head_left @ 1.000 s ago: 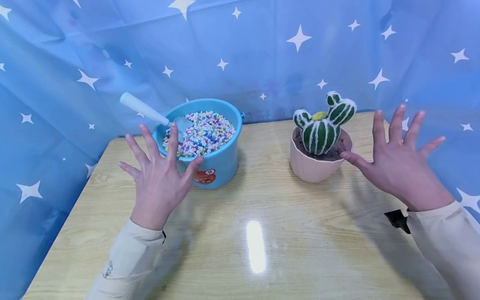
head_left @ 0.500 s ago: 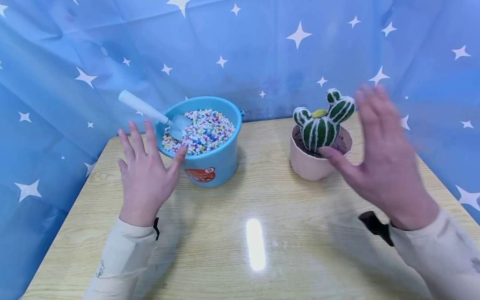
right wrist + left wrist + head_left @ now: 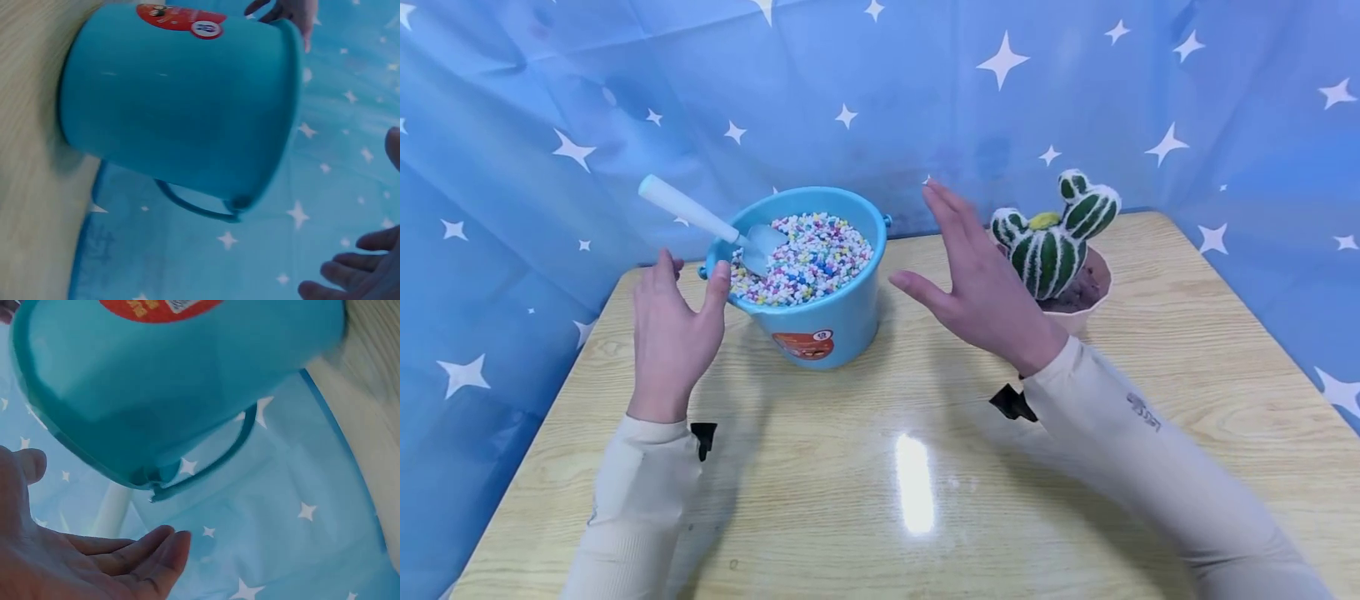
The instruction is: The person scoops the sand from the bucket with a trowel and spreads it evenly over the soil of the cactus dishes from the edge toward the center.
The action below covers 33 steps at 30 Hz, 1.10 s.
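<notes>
A light blue bucket [image 3: 842, 321] full of small multicoloured beads [image 3: 827, 254] stands at the back left of the table. In the beads leans a small shovel [image 3: 696, 212], its pale handle sticking out to the left over the rim. My left hand [image 3: 673, 342] is at the bucket's left side, fingers loosely extended, thumb near the rim; it holds nothing. My right hand [image 3: 988, 292] hovers right of the bucket, fingers extended and apart from it. The right wrist view shows the bucket's side and its lowered handle [image 3: 194, 206].
A green-and-white toy cactus [image 3: 1045, 258] stands in a pale pink pot [image 3: 1071, 321] at the back right, partly behind my right hand. A blue curtain with white stars [image 3: 917, 100] hangs behind the wooden table [image 3: 820, 500].
My right hand has swept left from beside the cactus toward the bucket. My left hand has shifted slightly left and turned its palm toward the bucket; its spread fingers have drawn together.
</notes>
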### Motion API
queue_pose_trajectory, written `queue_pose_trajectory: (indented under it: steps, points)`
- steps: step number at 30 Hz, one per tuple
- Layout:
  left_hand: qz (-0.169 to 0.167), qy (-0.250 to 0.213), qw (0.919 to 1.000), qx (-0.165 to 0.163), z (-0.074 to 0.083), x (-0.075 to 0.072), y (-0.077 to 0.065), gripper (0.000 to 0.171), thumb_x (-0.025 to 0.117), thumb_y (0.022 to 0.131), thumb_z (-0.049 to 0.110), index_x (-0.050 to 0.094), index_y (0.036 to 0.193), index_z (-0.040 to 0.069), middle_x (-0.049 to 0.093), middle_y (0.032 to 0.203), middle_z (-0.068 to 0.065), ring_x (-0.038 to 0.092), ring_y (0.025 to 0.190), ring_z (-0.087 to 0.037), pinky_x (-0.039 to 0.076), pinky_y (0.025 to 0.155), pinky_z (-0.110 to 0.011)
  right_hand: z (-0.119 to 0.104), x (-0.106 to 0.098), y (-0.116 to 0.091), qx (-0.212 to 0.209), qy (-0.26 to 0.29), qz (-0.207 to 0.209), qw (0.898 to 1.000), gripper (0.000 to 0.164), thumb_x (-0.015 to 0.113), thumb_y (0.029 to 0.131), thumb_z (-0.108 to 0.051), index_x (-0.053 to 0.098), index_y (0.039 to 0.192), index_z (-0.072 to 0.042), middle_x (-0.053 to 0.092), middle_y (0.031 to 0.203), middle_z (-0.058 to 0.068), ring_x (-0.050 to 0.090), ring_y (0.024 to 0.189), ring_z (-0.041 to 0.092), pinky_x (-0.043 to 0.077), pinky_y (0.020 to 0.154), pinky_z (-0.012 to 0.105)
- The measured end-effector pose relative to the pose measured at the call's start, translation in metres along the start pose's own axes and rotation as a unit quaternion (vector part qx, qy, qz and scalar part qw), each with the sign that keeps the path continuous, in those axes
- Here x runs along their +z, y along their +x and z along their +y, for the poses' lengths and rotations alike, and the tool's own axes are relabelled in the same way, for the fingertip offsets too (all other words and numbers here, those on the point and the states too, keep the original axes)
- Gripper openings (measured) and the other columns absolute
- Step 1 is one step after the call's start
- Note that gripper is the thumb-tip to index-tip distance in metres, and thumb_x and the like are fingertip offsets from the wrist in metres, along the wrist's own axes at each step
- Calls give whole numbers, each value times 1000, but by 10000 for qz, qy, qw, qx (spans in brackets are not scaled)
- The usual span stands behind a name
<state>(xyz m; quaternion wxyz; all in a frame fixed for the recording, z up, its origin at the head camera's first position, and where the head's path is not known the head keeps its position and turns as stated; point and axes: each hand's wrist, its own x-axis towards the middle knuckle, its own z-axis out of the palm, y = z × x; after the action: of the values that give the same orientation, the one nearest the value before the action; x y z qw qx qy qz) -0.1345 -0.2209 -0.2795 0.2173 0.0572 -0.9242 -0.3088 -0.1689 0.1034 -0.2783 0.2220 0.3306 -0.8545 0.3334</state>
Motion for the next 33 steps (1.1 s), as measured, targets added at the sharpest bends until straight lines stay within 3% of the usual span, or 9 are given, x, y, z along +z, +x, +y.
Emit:
queue_pose_trajectory:
  steps: [3, 7, 11, 13, 15, 19, 25, 29, 33]
  points:
    - [-105, -343, 9993, -130, -3, 0, 7, 82, 46, 99, 53, 21, 153, -4, 36, 147, -22, 27, 136, -36, 32, 106, -54, 5, 8, 5, 526, 203, -451, 9974, 88, 63, 95, -46, 13, 157, -9, 13, 162, 6, 15, 146, 20, 24, 114, 48]
    - [-75, -808, 9965, -207, -6, -3, 23, 78, 47, 100, 51, 23, 153, -1, 39, 143, -18, 29, 133, -30, 40, 102, -45, 13, 21, 17, 1161, 552, -1076, 9858, 93, 57, 94, -58, 7, 158, -13, 5, 163, 1, 8, 147, 20, 19, 115, 52]
    - [133, -1050, 9940, -290, -5, -5, 44, 72, 48, 99, 52, 36, 149, 2, 53, 107, -12, 48, 96, -22, 43, 79, -32, 18, 36, 27, 1519, 864, -1440, 9740, 97, 56, 92, -62, 2, 158, -15, -2, 163, -2, 0, 147, 18, 13, 115, 52]
    - [188, -1182, 9923, -333, -4, -6, 53, 67, 48, 99, 53, 44, 145, 5, 49, 88, -7, 45, 74, -19, 36, 65, -31, 20, 41, 28, 1601, 944, -1516, 9708, 99, 56, 92, -63, 0, 158, -16, -4, 163, -3, -3, 147, 16, 11, 116, 51]
    - [199, -1272, 9909, -403, -3, -7, 59, 63, 47, 98, 55, 49, 139, 8, 42, 79, -5, 38, 63, -18, 31, 57, -31, 22, 44, 28, 1640, 997, -1545, 9692, 100, 55, 91, -65, -1, 158, -17, -4, 163, -4, -4, 147, 15, 10, 116, 50]
    - [213, -1291, 9905, -427, -2, -8, 66, 58, 47, 98, 56, 51, 131, 8, 41, 80, -5, 36, 63, -19, 31, 55, -31, 26, 47, 27, 1575, 1013, -1562, 9698, 101, 53, 90, -68, -1, 158, -16, -3, 163, -1, -3, 148, 17, 9, 116, 50]
    - [226, -1346, 9898, -407, -3, -7, 71, 57, 46, 100, 52, 49, 135, 8, 44, 84, -4, 38, 68, -17, 33, 58, -29, 28, 48, 27, 1515, 1110, -1580, 9694, 98, 52, 91, -67, -1, 158, -18, -3, 163, -2, -5, 147, 16, 9, 116, 50]
    - [152, -2131, 9762, -359, -4, -5, 75, 42, 50, 101, 43, 51, 127, 10, 50, 86, -5, 44, 71, -16, 36, 60, -26, 28, 49, 28, 1451, 1215, -1605, 9687, 93, 51, 93, -64, 0, 158, -21, -5, 164, -3, -9, 146, 13, 7, 115, 51]
    - [-74, -3193, 9467, -406, -4, -6, 79, 28, 57, 100, 36, 55, 114, 12, 52, 80, -7, 47, 69, -17, 40, 59, -23, 27, 51, 29, 1428, 1198, -1613, 9691, 93, 49, 93, -65, 2, 159, -20, -5, 164, -2, -8, 147, 15, 9, 115, 52]
